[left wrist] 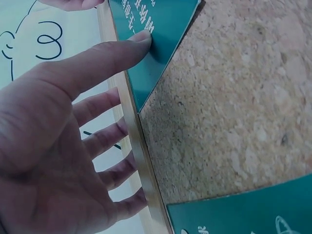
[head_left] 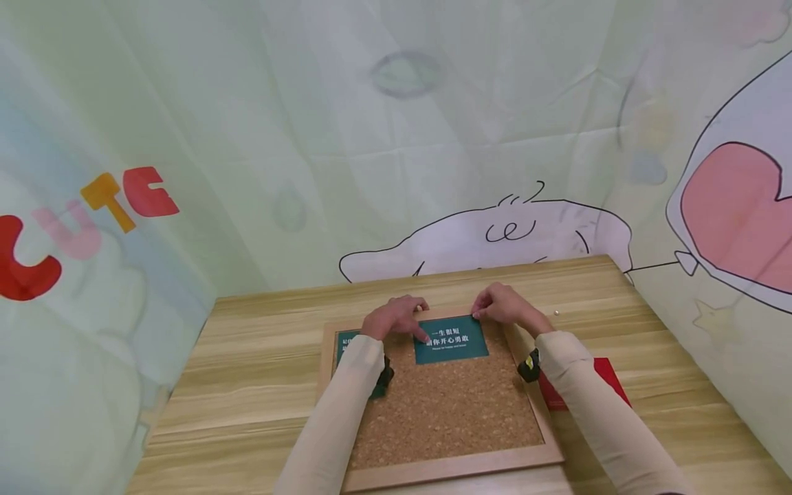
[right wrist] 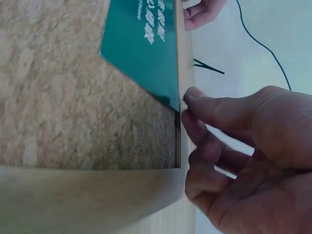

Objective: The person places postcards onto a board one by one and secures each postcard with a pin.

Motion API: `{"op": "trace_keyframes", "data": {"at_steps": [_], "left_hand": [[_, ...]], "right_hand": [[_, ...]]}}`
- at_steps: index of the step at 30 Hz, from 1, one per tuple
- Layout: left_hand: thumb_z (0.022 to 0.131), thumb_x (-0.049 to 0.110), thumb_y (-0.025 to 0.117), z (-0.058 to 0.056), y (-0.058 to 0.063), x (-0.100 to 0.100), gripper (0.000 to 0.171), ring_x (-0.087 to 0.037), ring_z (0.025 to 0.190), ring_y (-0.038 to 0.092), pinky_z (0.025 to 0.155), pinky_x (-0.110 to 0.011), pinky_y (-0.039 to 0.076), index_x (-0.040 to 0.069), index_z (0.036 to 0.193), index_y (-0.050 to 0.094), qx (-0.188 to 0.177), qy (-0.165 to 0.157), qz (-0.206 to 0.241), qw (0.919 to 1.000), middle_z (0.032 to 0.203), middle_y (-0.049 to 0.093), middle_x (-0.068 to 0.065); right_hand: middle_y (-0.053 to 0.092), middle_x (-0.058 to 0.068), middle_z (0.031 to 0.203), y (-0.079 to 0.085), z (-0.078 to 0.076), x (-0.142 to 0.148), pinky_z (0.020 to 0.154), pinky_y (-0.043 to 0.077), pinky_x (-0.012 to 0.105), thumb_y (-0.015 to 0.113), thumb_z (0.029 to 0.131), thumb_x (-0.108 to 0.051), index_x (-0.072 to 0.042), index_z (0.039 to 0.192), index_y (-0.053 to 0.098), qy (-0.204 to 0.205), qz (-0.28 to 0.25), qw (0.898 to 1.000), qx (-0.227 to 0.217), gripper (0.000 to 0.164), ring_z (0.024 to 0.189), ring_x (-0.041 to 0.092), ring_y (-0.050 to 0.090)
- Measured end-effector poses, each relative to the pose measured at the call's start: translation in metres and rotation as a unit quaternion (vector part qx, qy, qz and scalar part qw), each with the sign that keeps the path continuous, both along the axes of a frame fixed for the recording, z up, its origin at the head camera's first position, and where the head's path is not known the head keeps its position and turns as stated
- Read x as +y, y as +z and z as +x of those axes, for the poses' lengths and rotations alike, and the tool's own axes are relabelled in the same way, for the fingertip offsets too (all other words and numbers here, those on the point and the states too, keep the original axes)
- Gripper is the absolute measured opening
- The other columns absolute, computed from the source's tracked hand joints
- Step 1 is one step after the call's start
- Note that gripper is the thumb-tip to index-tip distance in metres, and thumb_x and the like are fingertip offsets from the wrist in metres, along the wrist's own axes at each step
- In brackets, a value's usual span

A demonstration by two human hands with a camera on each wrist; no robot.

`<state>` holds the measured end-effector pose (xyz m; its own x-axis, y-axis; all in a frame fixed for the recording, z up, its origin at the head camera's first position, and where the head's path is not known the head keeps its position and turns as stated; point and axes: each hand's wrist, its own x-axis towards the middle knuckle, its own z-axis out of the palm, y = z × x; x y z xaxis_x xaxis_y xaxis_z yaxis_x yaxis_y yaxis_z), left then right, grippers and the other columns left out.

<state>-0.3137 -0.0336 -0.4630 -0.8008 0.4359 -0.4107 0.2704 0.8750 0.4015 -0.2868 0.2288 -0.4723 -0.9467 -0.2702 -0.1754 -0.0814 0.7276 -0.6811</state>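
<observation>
A green card (head_left: 452,349) with white lettering lies at the top of a cork board (head_left: 445,419) in a light wooden frame (head_left: 458,466). My left hand (head_left: 394,318) rests its thumb (left wrist: 142,41) on the card's face, the other fingers spread across the frame's far edge. At the card's top right corner is my right hand (head_left: 502,304), with curled fingers and the thumb tip (right wrist: 194,93) close to the forefinger. I cannot tell whether a small thing sits between them. A second green card (left wrist: 243,214) lies at the board's left side, partly under my left forearm.
A red flat item (head_left: 609,378) lies right of the board, partly behind my right sleeve. One small whitish round thing (head_left: 556,313) sits on the wood-grain table (head_left: 260,385) near the right hand. Behind the table hangs a printed cloth (head_left: 297,130).
</observation>
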Motion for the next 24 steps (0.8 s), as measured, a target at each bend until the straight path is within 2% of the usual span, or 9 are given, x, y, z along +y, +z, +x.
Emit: {"op": "trace_keyframes", "data": {"at_steps": [11,24], "left_hand": [[0.086,0.033,0.087,-0.0009,-0.0019,-0.0001,0.062,-0.031,0.122,0.049,0.107,-0.053,0.043,0.02,0.139,0.058,-0.001,0.004,0.001,1.0,0.139,0.056,-0.009],[0.086,0.034,0.087,-0.0005,0.0009,0.0008,0.062,-0.03,0.122,0.049,0.107,-0.052,0.044,0.021,0.139,0.057,-0.003,0.004,-0.005,1.0,0.14,0.056,-0.009]], "right_hand": [[0.07,0.008,0.087,-0.0037,0.0019,-0.0019,0.073,0.046,0.032,0.072,0.097,-0.006,0.0,0.093,0.077,-0.051,-0.023,0.997,-0.049,0.009,0.081,0.022,0.057],[0.072,0.01,0.089,-0.002,-0.0011,-0.0048,0.079,0.045,0.036,0.072,0.098,-0.01,0.0,0.093,0.078,-0.08,-0.018,0.994,-0.074,0.012,0.084,0.025,0.058]]}}
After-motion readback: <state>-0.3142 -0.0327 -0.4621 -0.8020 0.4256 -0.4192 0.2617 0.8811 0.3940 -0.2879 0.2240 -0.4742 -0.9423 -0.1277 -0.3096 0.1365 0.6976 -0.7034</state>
